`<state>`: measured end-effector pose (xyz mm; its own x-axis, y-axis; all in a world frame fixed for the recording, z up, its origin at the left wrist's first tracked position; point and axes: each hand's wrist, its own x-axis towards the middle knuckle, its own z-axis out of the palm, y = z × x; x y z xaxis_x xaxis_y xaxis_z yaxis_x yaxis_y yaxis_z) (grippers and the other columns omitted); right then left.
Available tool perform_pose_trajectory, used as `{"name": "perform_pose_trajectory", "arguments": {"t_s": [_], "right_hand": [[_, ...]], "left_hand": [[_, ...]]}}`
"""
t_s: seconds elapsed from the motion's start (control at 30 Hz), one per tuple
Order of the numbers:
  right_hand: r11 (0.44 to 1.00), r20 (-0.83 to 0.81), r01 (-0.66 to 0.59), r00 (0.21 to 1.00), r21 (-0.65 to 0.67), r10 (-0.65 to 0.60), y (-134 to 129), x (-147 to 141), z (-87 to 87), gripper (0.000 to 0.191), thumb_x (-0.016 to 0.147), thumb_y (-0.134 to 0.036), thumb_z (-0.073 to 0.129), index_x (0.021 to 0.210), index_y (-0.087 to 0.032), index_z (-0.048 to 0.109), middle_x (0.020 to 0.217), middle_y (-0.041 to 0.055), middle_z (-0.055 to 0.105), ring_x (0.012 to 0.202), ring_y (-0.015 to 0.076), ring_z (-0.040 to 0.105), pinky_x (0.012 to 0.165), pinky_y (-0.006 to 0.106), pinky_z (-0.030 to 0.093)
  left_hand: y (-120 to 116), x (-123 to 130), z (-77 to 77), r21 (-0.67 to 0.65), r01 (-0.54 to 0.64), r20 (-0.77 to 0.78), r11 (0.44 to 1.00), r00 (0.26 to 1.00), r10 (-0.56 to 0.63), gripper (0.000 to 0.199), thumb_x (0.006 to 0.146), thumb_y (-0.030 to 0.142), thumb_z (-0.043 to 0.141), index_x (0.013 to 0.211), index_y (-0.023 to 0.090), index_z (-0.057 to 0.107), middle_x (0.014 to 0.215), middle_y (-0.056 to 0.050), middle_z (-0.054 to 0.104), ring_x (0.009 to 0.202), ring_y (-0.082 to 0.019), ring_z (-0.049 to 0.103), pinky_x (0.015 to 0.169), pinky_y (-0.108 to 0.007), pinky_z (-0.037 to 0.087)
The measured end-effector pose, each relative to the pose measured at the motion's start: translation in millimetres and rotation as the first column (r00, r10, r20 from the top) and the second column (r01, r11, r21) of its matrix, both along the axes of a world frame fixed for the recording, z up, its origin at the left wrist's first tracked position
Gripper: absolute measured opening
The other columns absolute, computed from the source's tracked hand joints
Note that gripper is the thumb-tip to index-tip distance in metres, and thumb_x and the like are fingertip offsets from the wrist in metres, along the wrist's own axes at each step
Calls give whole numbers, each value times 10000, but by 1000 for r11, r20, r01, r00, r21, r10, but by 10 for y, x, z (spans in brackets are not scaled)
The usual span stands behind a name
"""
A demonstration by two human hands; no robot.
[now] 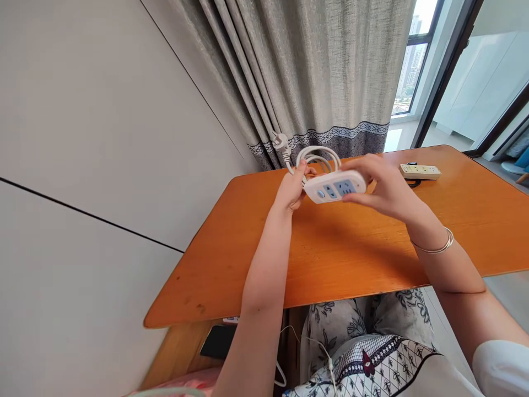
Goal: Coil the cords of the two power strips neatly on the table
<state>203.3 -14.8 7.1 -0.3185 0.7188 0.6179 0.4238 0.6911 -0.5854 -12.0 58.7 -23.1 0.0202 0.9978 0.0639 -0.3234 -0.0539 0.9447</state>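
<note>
Below the near edge of the orange-brown table (231, 259), patterned clothing (372, 358) covers the lap, a thin white cable (316, 343) trails across it, and a dark flat device (218, 342) lies partly hidden by the left forearm. Above the tabletop, the left hand (291, 188) is closed around the looped white cord (316, 149), beside one end of the white power strip (335, 188). The right hand (386, 184), partly open, pinches the other end, thumb below and fingers over the top; a thin bracelet (442, 248) circles that arm. The plug (281, 142) sticks up left of the loops, in front of the curtain (326, 71). Farther right on the table lies a cream power strip (420, 171), with a dark cord (413, 183) bunched beside it. Beyond the curtain are a dark-framed glass door (475, 71) and a window (413, 66).
</note>
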Motion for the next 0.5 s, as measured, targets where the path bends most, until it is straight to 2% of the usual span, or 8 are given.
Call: {"name": "perform_pose_trajectory", "arguments": {"t_s": [0.07, 0.13, 0.2, 0.27, 0.33, 0.4, 0.5], "right_hand": [[999, -244, -41, 969, -31, 32, 138, 58, -4, 469, 721, -472, 854, 1101, -271, 668, 1067, 52, 667, 1006, 244, 611, 828, 368, 520], [989, -453, -93, 891, -115, 31, 337, 80, -80, 494, 708, -534, 844, 1085, -277, 654, 1056, 41, 664, 1024, 235, 615, 807, 351, 544], [953, -593, -200, 805, -227, 28, 531, 76, -200, 517, 706, -608, 811, 1067, -279, 642, 1025, 29, 660, 1005, 215, 627, 777, 328, 564], [875, -671, -348, 741, -336, 37, 665, 68, -316, 551, 714, -650, 782, 1094, -285, 621, 1002, 13, 657, 954, 192, 644, 752, 321, 586], [775, -699, -470, 713, -423, 50, 723, 75, -390, 569, 724, -623, 792, 1142, -296, 586, 999, 0, 665, 904, 176, 662, 734, 335, 608], [686, -706, -541, 706, -486, 56, 730, 98, -415, 573, 729, -556, 818, 1168, -305, 550, 986, -12, 679, 846, 164, 675, 715, 354, 624], [590, -726, -606, 686, -534, 49, 718, 130, -409, 580, 716, -474, 847, 1170, -302, 529, 913, -37, 687, 720, 134, 661, 668, 339, 623]], "left_hand": [[-42, 36, -19, -47, 139, 10, 989, 990, -139, 402, 890, 528, 692, 710, 182, 598, 608, 8, 627, 554, -120, 643, 524, -203, 477], [-88, 86, -32, -80, 239, 30, 968, 971, -237, 380, 930, 539, 631, 807, 182, 669, 652, -16, 679, 645, -152, 697, 574, -218, 522], [-113, 135, -49, -117, 304, 52, 945, 953, -300, 373, 966, 534, 571, 946, 192, 718, 751, -42, 747, 794, -190, 748, 676, -250, 575], [-105, 167, -73, -149, 341, 82, 928, 940, -332, 380, 983, 525, 542, 1054, 203, 731, 867, -59, 789, 915, -216, 763, 783, -291, 601], [-64, 174, -107, -167, 354, 115, 920, 934, -338, 390, 984, 523, 538, 1118, 210, 729, 949, -68, 802, 986, -229, 761, 862, -321, 601], [-6, 158, -148, -179, 363, 143, 915, 929, -340, 393, 982, 521, 543, 1146, 214, 726, 989, -72, 804, 1029, -235, 756, 909, -335, 592], [68, 122, -208, -188, 373, 168, 909, 924, -345, 368, 981, 500, 555, 1127, 212, 731, 999, -70, 804, 1052, -232, 752, 934, -331, 584]]}}
